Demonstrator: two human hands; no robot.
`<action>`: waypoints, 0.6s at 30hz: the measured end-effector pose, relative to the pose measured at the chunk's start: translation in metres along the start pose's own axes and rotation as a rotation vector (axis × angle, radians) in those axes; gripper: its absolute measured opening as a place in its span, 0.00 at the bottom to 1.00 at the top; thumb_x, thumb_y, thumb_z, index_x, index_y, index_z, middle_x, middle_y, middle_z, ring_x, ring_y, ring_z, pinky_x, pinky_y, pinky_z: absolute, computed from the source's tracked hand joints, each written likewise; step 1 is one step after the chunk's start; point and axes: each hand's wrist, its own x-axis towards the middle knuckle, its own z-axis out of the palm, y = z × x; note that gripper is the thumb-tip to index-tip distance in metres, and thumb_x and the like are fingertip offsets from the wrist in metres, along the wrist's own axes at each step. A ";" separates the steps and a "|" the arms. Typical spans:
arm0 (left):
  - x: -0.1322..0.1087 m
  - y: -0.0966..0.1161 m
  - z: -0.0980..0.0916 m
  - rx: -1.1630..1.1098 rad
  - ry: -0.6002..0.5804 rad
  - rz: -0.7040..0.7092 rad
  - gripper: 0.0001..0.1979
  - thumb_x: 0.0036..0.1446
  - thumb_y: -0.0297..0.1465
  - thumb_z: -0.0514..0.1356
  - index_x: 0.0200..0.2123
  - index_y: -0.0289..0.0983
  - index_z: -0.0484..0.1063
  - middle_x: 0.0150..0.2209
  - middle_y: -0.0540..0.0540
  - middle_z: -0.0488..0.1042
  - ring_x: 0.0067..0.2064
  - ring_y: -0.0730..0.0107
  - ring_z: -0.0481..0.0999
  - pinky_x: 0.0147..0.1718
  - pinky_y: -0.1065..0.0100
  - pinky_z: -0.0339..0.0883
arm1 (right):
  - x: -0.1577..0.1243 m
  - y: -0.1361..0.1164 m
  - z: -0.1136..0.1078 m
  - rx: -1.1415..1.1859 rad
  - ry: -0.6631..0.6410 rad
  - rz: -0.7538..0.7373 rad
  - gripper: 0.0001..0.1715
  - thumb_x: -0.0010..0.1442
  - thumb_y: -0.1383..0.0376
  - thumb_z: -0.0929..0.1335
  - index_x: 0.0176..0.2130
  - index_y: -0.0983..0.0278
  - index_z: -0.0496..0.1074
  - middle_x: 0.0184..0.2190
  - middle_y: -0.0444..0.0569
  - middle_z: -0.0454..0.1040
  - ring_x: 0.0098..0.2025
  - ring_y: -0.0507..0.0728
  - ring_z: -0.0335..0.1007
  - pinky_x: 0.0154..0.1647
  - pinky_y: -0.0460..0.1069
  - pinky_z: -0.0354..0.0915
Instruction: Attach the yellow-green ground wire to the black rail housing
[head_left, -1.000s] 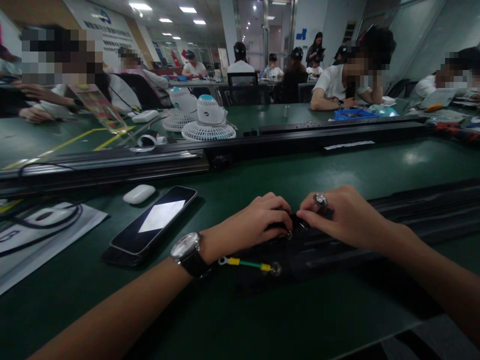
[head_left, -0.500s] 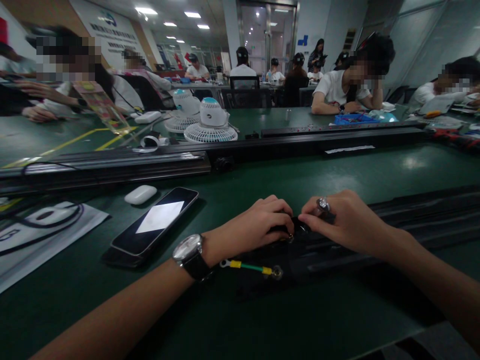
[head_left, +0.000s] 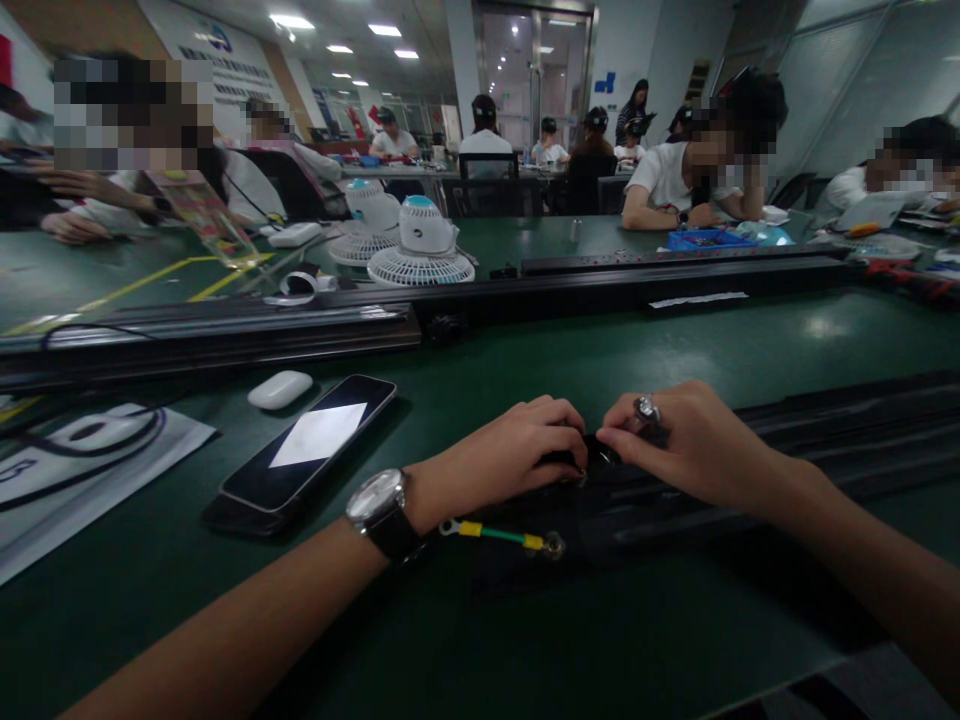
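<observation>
My left hand point(head_left: 525, 445) is closed, with fingers curled down at the left end of a long black rail point(head_left: 840, 435). A small brassy glint shows under its fingertips; what they grip is hidden. Facing it, my right hand point(head_left: 694, 440) is closed in a pinch, thumb pressed near a small dark shiny part. I cannot make that part out. The two hands are close together, with a narrow gap between the fingertips. A short green wire point(head_left: 502, 535) with yellow sleeves and ring lugs lies below the left hand, its right lug at the rail's end.
A phone point(head_left: 319, 440) and a white earbud case point(head_left: 280, 390) lie left of my hands. Black profiles point(head_left: 480, 300) run across the table behind. Beyond stand two white fans point(head_left: 421, 240) and a blue tray point(head_left: 709, 240). Several people sit around the tables.
</observation>
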 end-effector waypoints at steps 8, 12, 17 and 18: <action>0.000 0.001 0.000 0.013 -0.004 -0.005 0.10 0.65 0.31 0.62 0.50 0.40 0.73 0.50 0.44 0.70 0.52 0.62 0.69 0.53 0.61 0.64 | -0.001 -0.001 -0.001 0.000 -0.010 0.006 0.09 0.68 0.63 0.69 0.36 0.62 0.78 0.25 0.40 0.77 0.26 0.51 0.71 0.30 0.48 0.58; 0.000 0.003 -0.001 0.007 -0.011 -0.024 0.08 0.66 0.30 0.60 0.48 0.39 0.71 0.49 0.45 0.70 0.51 0.63 0.69 0.52 0.60 0.64 | -0.001 0.000 -0.001 0.002 -0.013 0.003 0.08 0.68 0.63 0.69 0.37 0.61 0.79 0.26 0.40 0.78 0.27 0.51 0.72 0.31 0.48 0.59; -0.003 0.006 -0.002 -0.006 0.004 -0.070 0.16 0.62 0.19 0.55 0.51 0.40 0.67 0.50 0.45 0.71 0.50 0.65 0.70 0.50 0.61 0.64 | -0.001 -0.001 -0.001 0.008 -0.015 0.022 0.08 0.68 0.64 0.69 0.39 0.61 0.80 0.28 0.41 0.80 0.28 0.52 0.74 0.32 0.49 0.59; -0.003 0.006 -0.003 -0.012 0.004 -0.080 0.18 0.61 0.19 0.56 0.52 0.40 0.67 0.50 0.46 0.71 0.50 0.65 0.70 0.51 0.61 0.64 | -0.001 -0.001 -0.002 0.004 -0.015 0.022 0.08 0.67 0.64 0.69 0.39 0.61 0.80 0.28 0.41 0.80 0.28 0.52 0.74 0.31 0.49 0.59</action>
